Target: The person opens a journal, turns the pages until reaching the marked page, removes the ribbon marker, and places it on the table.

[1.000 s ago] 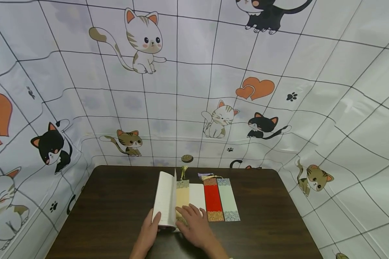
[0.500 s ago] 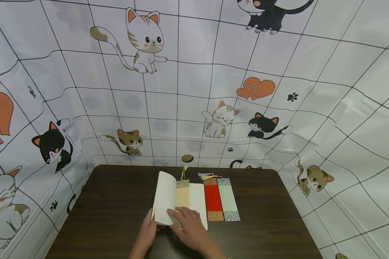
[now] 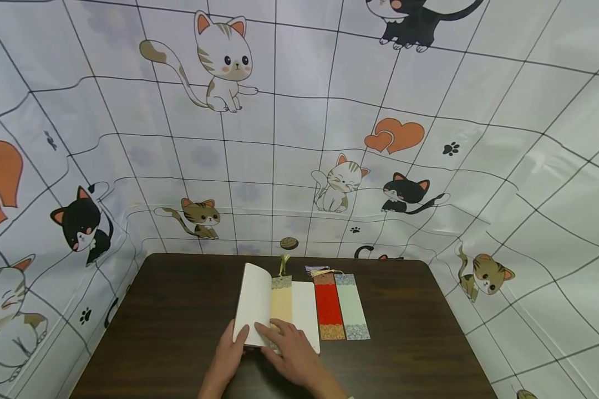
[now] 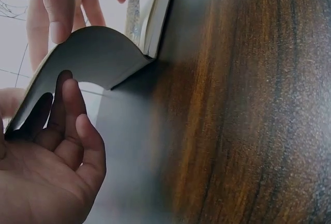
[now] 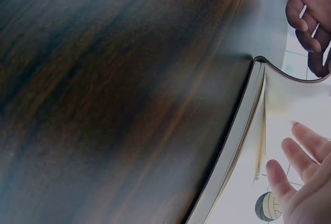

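Note:
An open notebook (image 3: 305,303) with blank white pages lies near the table's front, its left side raised. My left hand (image 3: 228,350) grips the lower edge of that side, thumb over the page; in the left wrist view its fingers lie under the bent dark cover (image 4: 98,53). A cream-yellow bookmark (image 3: 282,298) with patterned ends lies along the inner fold, its green tassel past the top edge. My right hand (image 3: 294,350) spreads over the bookmark's lower part, fingertips reaching the left page. The right wrist view shows those fingers (image 5: 296,154) extended and apart.
A red bookmark (image 3: 328,303) with gold patterned ends lies right beside the notebook, and a pale green one (image 3: 351,305) next to it, tassels at the top. The dark wooden table (image 3: 409,327) meets a cat-print sheet (image 3: 279,166) at the back and sides.
A page that stood upright at the fold has turned over to the left and now lies against the raised side. My right hand has shifted left with it; my left hand keeps its grip.

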Motion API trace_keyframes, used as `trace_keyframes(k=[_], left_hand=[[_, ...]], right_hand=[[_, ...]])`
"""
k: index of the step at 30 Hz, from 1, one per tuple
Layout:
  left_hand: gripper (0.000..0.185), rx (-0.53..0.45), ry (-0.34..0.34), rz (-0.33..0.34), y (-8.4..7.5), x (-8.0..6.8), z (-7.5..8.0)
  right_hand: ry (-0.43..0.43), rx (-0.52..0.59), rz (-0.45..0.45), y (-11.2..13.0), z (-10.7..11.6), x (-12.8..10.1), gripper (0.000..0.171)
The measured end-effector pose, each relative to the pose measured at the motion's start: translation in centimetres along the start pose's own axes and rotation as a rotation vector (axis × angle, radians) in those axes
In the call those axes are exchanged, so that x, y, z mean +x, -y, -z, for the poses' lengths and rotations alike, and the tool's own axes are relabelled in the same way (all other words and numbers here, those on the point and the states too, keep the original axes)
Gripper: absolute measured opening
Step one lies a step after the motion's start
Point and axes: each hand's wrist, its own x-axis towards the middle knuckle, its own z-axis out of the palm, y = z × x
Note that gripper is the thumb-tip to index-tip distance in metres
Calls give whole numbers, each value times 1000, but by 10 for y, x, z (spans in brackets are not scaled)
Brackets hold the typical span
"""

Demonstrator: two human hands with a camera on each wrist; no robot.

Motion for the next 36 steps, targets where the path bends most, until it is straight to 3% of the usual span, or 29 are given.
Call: trace_keyframes(k=[4,11,20,29,32,36], left_hand=[[48,56,-9,38,-11,-5,0],[49,64,16,30,-10,-4,3],[56,67,16,41,-10,-4,2],[53,51,31,59,-12,0,2],[55,54,39,66,-11,-1,2],[56,62,34,72,-8,-2,2]], right_hand=[[44,44,-36,0,0,1,56],[105,165,-164,-13,-2,3,55],[60,32,-99,-28,1,-4,48],[102,-57,-119,-30,4,-5,47],[70,-19,-151,-30,0,-4,45],[-51,144,-264,-30,-6,5,43]])
